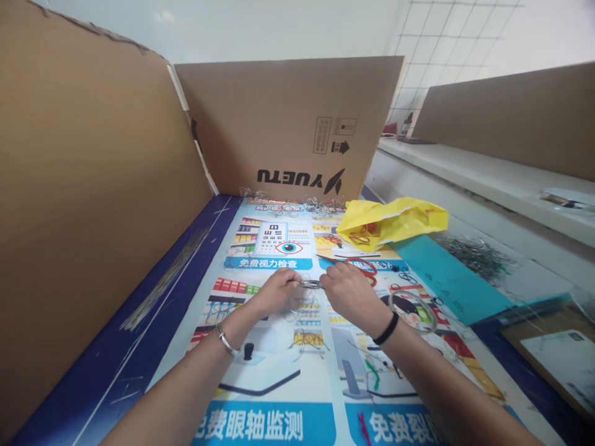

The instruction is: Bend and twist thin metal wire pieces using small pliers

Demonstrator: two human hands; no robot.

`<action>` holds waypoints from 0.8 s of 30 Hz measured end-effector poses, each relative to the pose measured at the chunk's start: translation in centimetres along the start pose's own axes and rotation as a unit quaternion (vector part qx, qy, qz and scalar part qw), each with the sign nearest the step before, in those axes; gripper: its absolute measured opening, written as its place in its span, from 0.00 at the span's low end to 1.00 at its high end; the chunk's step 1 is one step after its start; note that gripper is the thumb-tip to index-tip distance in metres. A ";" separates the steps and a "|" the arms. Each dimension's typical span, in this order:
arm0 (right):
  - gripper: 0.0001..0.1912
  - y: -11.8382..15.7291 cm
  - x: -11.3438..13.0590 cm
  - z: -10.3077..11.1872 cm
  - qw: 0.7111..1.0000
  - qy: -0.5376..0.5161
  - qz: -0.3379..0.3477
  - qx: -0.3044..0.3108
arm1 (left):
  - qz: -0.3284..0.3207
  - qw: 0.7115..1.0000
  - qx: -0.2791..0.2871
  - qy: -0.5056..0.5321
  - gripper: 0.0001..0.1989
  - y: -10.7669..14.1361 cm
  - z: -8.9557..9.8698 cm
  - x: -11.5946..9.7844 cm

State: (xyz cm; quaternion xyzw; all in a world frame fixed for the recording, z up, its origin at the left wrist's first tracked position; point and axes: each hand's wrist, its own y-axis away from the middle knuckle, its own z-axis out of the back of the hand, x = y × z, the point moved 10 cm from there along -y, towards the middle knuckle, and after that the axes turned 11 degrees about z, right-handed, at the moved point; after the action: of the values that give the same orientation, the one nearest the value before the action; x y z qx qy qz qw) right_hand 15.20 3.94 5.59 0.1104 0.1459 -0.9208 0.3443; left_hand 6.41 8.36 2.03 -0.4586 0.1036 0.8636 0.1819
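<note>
Between my hands, above the printed sheet (186,337), a small silver loop that looks like coiled wire (311,284) is stretched level. My left hand (279,291) pinches its left end, fingers closed. The fingers of my right hand (351,294) are closed on the other end. Thin wire strands seem to hang just below the loop. Scissors with orange handles (365,266) lie right behind my right hand, blades pointing left. A larger ring of wire (421,310) rests beside my right wrist.
A yellow bag (409,217) lies behind the scissors. Straight wires (167,279) lie along the left on blue. Tangled wire scraps (478,260) are piled at right; more sit at the back. Cardboard panels (260,124) stand left and behind. A pink twisted piece (363,427) is in front.
</note>
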 end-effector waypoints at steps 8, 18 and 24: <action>0.06 0.1 0.2 -0.2 1.000 0.019 0.006 -0.002 | 0.014 1.000 0.005 0.016 0.07 -0.1 -0.1 0.4; 0.06 0.0 0.1 -0.7 1.000 -0.005 -0.008 0.015 | 0.027 0.999 0.006 0.021 0.07 -0.2 -0.2 1.0; 0.06 0.1 0.1 -0.9 1.000 -0.011 -0.014 0.017 | 0.035 0.999 0.011 0.039 0.07 -0.2 -0.3 1.0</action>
State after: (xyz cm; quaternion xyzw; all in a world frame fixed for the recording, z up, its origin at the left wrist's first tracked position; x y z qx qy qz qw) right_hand 15.32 4.15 4.69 0.1039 0.1281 -0.9290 0.3314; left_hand 6.17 8.69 1.01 -0.4860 0.1355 0.8498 0.1524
